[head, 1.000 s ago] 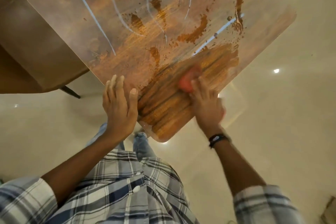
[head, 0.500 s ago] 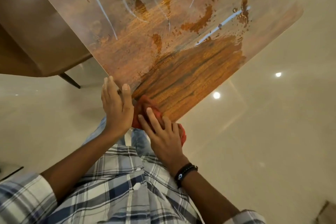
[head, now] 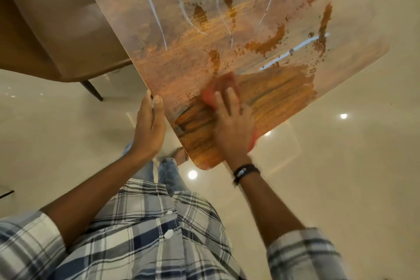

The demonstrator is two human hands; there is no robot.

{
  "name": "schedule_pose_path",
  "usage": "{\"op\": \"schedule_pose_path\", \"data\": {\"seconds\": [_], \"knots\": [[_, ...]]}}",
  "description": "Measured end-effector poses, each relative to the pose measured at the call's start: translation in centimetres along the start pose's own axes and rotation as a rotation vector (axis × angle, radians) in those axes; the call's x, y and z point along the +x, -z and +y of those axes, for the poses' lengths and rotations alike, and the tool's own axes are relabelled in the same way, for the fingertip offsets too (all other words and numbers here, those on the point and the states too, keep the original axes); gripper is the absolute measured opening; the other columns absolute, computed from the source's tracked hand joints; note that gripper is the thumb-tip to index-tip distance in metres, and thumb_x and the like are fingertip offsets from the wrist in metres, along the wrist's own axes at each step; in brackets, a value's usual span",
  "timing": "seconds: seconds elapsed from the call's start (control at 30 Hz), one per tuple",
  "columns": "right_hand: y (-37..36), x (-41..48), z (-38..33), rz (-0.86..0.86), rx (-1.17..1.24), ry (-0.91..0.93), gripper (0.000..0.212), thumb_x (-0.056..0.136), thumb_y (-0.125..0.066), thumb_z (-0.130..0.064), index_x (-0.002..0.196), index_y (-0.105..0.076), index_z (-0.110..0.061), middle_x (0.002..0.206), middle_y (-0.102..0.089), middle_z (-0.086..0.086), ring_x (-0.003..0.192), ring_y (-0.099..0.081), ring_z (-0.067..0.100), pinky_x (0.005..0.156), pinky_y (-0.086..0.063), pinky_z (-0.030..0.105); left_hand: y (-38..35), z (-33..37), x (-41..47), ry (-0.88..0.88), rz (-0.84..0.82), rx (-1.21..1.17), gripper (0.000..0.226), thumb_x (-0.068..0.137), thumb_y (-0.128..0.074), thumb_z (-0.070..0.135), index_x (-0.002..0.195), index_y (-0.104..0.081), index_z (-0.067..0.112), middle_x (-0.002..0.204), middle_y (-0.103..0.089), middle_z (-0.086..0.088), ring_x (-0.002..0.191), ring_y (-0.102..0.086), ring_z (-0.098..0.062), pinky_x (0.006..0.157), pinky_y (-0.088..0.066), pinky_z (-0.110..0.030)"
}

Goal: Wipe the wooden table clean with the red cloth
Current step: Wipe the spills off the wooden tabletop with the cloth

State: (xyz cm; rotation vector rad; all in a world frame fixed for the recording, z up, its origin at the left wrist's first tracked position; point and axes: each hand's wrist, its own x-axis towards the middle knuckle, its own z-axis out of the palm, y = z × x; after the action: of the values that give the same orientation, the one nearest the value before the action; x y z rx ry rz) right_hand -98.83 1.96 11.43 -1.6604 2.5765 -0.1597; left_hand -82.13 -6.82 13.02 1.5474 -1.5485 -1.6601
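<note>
Red cloth (head: pixel 219 88) slid up table (head: pixel 181 61), rt hand (head: pixel 234 125) atop

Red cloth (head: pixel 218 88) (motion-blurred) mostly under right hand (head: pixel 234 129)
</note>
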Motion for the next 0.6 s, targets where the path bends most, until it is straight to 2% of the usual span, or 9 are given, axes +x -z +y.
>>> {"op": "schedule_pose_path", "data": {"seconds": [0.1,0.17,0.23,0.3,0.4,0.47,0.53,0.6], "knots": [[-1.1,-3.7,-5.1,-0.082,-0.008,0.393,0.056,0.089,-0.062,-0.015,0.143,-0.051,-0.026,0.152,-0.046,0.004,0.102,-0.053,0.033,0.073,-0.049,0.041,0.2,0.5,0.9,-0.003,0.045,-0.039,0.040,0.110,-0.025,0.030,0.144,-0.037,0.013,0.143,-0.050,-0.001,0.134,-0.047,-0.007,0.115,-0.037,-0.030],[-0.9,-2.3,-3.8,-0.105,0.000,0.456,0.055,0.090,-0.059,-0.014,0.143,-0.051,-0.029,0.152,-0.046,0.001,0.101,-0.054,0.032,0.072,-0.048,0.040,0.3,0.9,1.2,-0.002,0.064,-0.049,0.038,0.109,-0.024,0.032,0.139,-0.041,0.015,0.138,-0.053,-0.002,0.128,-0.050,-0.005,0.113,-0.039,-0.030],[-0.2,1.7,0.1,-0.077,-0.008,0.337,0.057,0.089,-0.053,-0.009,0.143,-0.051,-0.030,0.152,-0.046,0.001,0.100,-0.055,0.032,0.076,-0.048,0.041,0.4,1.1,1.3,-0.006,0.073,-0.070,0.023,0.110,-0.025,0.027,0.121,-0.045,0.033,0.116,-0.055,0.012,0.108,-0.052,0.013,0.099,-0.041,-0.016],[0.8,6.5,5.5,-0.059,-0.089,0.136,0.058,0.091,-0.044,-0.010,0.145,-0.048,-0.030,0.156,-0.041,0.001,0.106,-0.053,0.036,0.085,-0.046,0.044,0.6,1.4,1.4,0.005,0.075,-0.069,0.024,0.110,-0.026,0.024,0.108,-0.043,0.041,0.105,-0.049,0.024,0.098,-0.049,0.023,0.091,-0.036,-0.006],[2.9,12.6,13.5,-0.023,-0.064,-0.231,0.046,0.103,-0.036,-0.022,0.147,-0.043,-0.029,0.159,-0.032,0.002,0.121,-0.045,0.041,0.098,-0.041,0.047,0.8,1.3,1.4,0.008,0.061,-0.087,0.025,0.110,-0.026,0.026,0.124,-0.037,0.043,0.120,-0.049,0.026,0.111,-0.047,0.023,0.097,-0.035,-0.006],[3.8,14.9,15.7,-0.010,-0.015,-0.429,0.044,0.104,-0.034,-0.026,0.147,-0.043,-0.026,0.159,-0.030,0.004,0.128,-0.041,0.043,0.102,-0.038,0.047,0.9,1.2,1.7,0.001,0.059,-0.088,0.027,0.110,-0.025,0.027,0.132,-0.034,0.039,0.124,-0.047,0.029,0.114,-0.044,0.027,0.097,-0.033,-0.001],[3.6,15.1,13.2,-0.021,-0.006,-0.462,0.045,0.105,-0.033,-0.026,0.149,-0.040,-0.025,0.160,-0.029,0.006,0.133,-0.037,0.041,0.107,-0.035,0.048,0.8,1.2,1.9,-0.004,0.064,-0.098,0.031,0.110,-0.024,0.026,0.137,-0.037,0.031,0.126,-0.049,0.022,0.114,-0.046,0.023,0.099,-0.035,-0.003],[2.3,12.9,7.5,-0.026,-0.048,-0.287,0.048,0.103,-0.037,-0.024,0.151,-0.038,-0.026,0.161,-0.029,0.005,0.134,-0.039,0.037,0.107,-0.035,0.047,0.7,1.3,2.3,-0.027,0.083,-0.125,0.035,0.110,-0.021,0.022,0.138,-0.042,0.020,0.127,-0.054,0.012,0.115,-0.051,0.015,0.100,-0.039,-0.008]]}}
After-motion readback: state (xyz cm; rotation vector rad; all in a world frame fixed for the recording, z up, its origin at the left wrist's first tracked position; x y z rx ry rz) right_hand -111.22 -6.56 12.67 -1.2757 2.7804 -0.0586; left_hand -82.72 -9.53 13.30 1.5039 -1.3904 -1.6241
